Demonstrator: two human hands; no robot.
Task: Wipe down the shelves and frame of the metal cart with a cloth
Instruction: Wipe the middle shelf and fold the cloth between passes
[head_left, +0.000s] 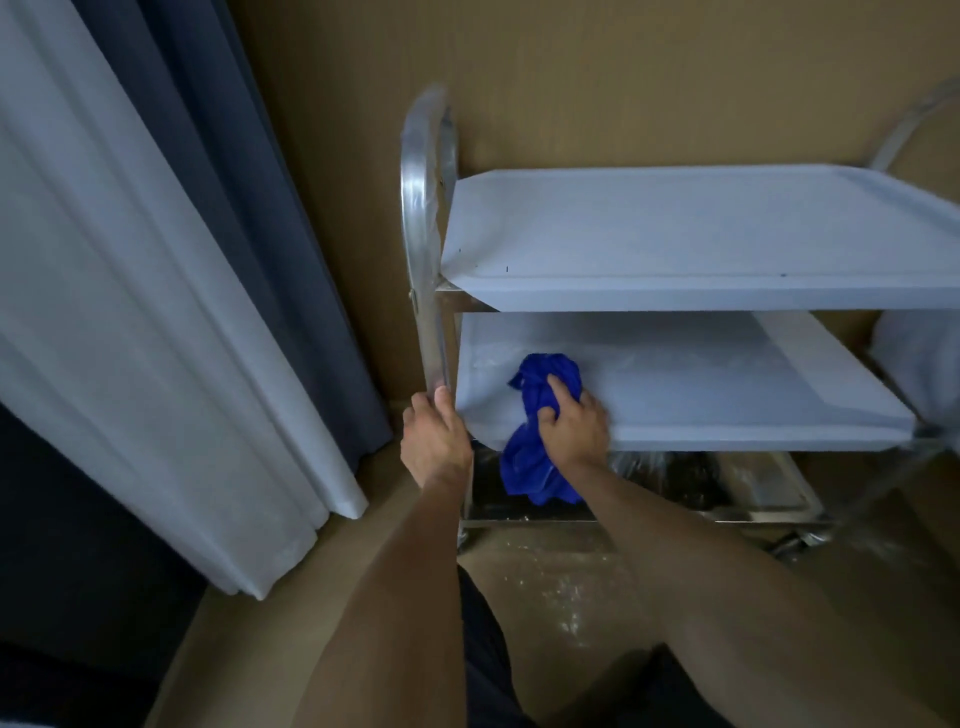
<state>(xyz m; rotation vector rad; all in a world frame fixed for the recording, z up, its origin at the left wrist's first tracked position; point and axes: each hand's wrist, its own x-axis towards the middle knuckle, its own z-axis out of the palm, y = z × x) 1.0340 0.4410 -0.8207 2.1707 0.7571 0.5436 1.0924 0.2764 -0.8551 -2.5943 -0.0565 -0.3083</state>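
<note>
The right hand (574, 423) has its fingers curled into a bunched blue cloth (540, 415), gripping it and pressing it down at the front left corner of the cart's middle shelf (727, 395). Part of the cloth lies crumpled on the shelf surface ahead of the fingers; the rest hangs over the front edge, below the wrist. The left hand (435, 439) is wrapped round the cart's near-left upright post (434, 338), thumb up against the tube, just beside the shelf corner.

The post rises into a curved metal handle loop (423, 171) at the left end of the cart. Above the middle shelf sits the top shelf (701, 239), pale and flat with a raised rim — a few small dark specks show along its front edge. Beneath, the bottom shelf (753, 493) holds something dark and shiny, perhaps plastic wrap, though it is too blurred to tell. A caster (792, 545) shows at the lower right.

The cart stands against a tan wall (623, 78). To the left hang a white curtain (130, 312) and a dark blue one (270, 208) behind it — both reaching the brown floor (545, 587).
</note>
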